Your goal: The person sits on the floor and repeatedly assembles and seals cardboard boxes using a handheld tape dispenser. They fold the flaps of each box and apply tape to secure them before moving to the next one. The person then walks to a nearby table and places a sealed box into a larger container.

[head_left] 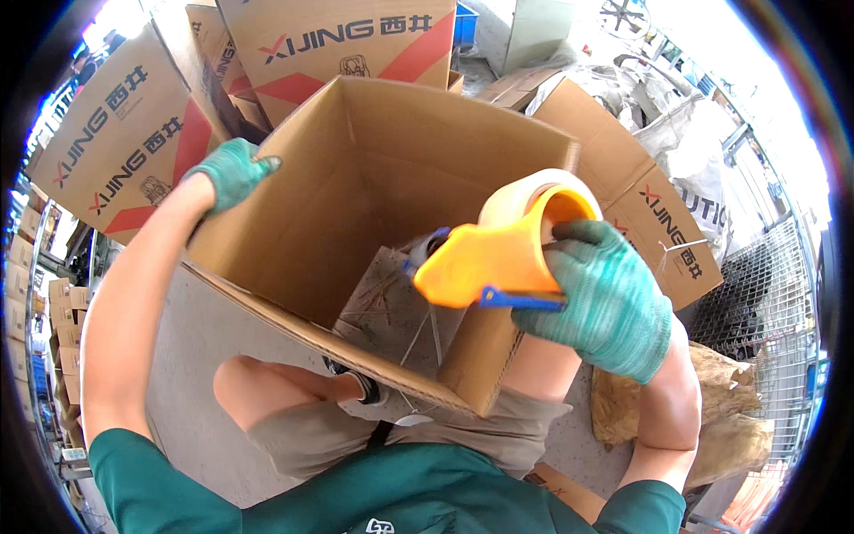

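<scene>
An open cardboard box (285,209) stands tilted in front of me, and the floor with some string shows through its open underside. My left hand (231,175), in a green knit glove, is closed over the box's left edge, with the thumb toward the inside. Above the box's right side, my right hand (609,303), gloved the same way, is wrapped round an orange tape dispenser (485,262). The dispenser carries a roll of tape (516,198) and has a blue lever beneath. Its front end points left, over the box opening. The right fingertips are partly hidden.
Flattened printed cartons (347,44) lean behind the box, and another folded carton (640,196) lies at the right. Beyond it are a wire mesh cage (765,276) and grey plastic sheeting (658,107). Crumpled brown paper (623,400) lies on the floor by my right arm.
</scene>
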Available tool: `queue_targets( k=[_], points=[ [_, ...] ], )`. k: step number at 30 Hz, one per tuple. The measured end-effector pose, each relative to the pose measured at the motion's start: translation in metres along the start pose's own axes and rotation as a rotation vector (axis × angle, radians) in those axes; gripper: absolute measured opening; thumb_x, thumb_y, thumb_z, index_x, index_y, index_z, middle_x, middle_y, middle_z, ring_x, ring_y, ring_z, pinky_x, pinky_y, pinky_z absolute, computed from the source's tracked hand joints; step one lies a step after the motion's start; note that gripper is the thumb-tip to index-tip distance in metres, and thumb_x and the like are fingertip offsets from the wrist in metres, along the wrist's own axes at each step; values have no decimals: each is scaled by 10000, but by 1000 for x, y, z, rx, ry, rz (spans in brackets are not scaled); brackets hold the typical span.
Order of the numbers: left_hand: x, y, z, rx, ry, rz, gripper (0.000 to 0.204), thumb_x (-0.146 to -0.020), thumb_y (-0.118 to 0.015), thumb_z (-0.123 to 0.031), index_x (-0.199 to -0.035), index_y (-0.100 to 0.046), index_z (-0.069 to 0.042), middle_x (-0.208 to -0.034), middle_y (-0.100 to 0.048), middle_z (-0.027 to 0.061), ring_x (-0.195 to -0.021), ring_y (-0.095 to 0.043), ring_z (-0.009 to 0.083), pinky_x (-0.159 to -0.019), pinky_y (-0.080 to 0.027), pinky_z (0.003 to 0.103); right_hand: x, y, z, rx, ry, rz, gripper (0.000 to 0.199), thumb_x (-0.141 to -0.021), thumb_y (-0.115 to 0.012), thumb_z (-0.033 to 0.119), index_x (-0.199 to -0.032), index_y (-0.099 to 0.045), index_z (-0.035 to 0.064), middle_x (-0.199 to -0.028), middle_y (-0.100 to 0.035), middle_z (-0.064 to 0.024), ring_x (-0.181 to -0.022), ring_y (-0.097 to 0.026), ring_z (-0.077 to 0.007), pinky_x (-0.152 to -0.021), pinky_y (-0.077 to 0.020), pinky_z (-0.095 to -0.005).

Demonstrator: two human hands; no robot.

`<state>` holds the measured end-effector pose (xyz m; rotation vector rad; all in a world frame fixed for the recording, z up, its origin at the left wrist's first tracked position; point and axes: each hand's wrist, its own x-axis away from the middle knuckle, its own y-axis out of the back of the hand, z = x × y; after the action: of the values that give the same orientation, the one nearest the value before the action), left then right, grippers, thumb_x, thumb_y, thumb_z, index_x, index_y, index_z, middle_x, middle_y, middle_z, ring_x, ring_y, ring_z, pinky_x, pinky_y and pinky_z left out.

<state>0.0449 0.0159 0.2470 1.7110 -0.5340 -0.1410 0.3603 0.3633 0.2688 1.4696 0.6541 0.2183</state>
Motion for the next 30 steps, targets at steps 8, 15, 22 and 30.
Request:
queue_targets(
  k=[8, 15, 22, 30],
  points=[
    [-8, -69, -9, -218, 49, -131, 543, -1040, -520, -292, -1515, -428, -44, -1202, -667, 339, -1125, -642, 507, -981, -512, 554, 0, -38, -1, -178, 195, 4, 251, -684, -798, 172, -924, -789, 247, -1007, -702, -64, -1057, -697, -326, -1028, -542, -440],
    [0, -75, 9, -202, -339, -240, 795, -978, -501, -51, -1666, -130, -200, -1468, -488, 319, -1189, -589, 520, -990, -511, 569, 15, -74, -30, -447, -109, -305, 412, -736, -900, 276, -1129, -779, 247, -1162, -733, -51, -1170, -665, -329, -1138, -424, -514],
    [12, -62, -31, -379, -191, -111, 855, -954, -585, -141, -1669, -116, -159, -1430, -544, 289, -1122, -653, 466, -895, -571, 528, -8, -126, -35, -1380, -324, -963, 205, -867, -808, -41, -1034, -760, 69, -1068, -752, -92, -989, -722, -186, -891, -592, -300],
    [-33, -40, -38, -200, -250, -46, 538, -927, -702, -416, -1326, -628, -62, -1400, -529, 276, -1208, -602, 457, -1055, -503, 482, -49, -148, -34, -1546, -329, -707, 175, -873, -825, 0, -1025, -786, 77, -1013, -731, -26, -943, -677, -129, -873, -564, -293]
  ],
)
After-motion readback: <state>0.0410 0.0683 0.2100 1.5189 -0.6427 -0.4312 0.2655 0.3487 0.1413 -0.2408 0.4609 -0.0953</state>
